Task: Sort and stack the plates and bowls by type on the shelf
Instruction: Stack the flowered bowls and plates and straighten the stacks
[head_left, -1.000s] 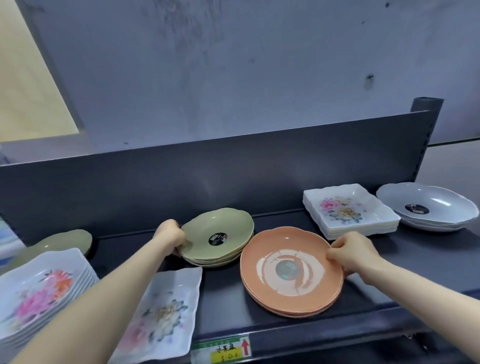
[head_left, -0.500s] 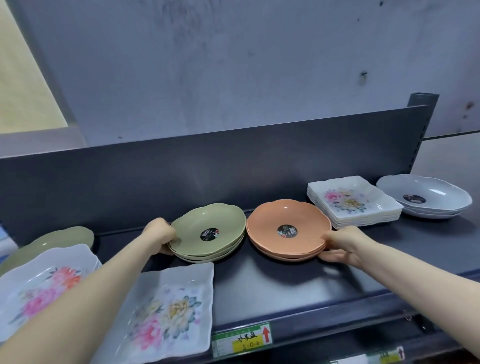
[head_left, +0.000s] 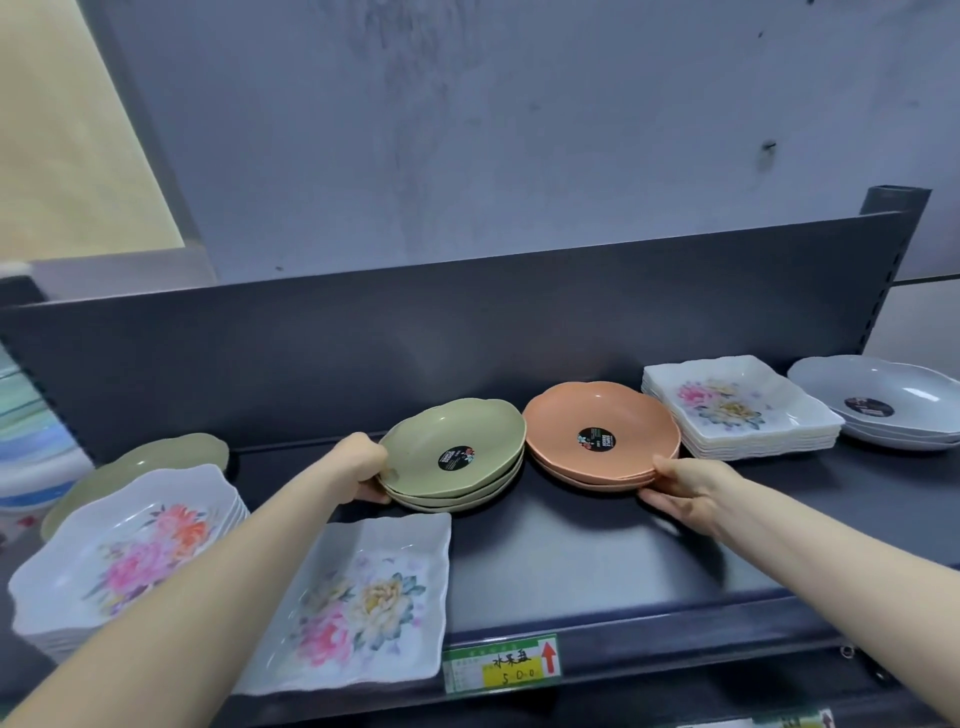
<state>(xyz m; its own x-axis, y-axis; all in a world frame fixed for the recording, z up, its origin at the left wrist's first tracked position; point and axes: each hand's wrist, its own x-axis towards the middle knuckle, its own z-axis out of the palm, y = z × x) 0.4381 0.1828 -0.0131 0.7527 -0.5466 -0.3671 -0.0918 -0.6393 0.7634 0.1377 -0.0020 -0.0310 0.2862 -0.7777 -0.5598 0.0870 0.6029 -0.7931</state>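
Centrally, left hand (head_left: 363, 460) grips green bowl stack (head_left: 457, 441), right hand (head_left: 685, 483) pinches orange bowl stack (head_left: 597, 415); bare shelf (head_left: 597, 551) in front.

Head view looks down, seemingly near shelf (head_left: 571, 561).

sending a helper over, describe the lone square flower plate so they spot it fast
On the dark shelf, find the green and yellow price tag on the front lip. Just left of it lies the square white floral plate. Unlike the floral stack further left and the green bowls behind, it lies singly and shows a pale yellow bloom.
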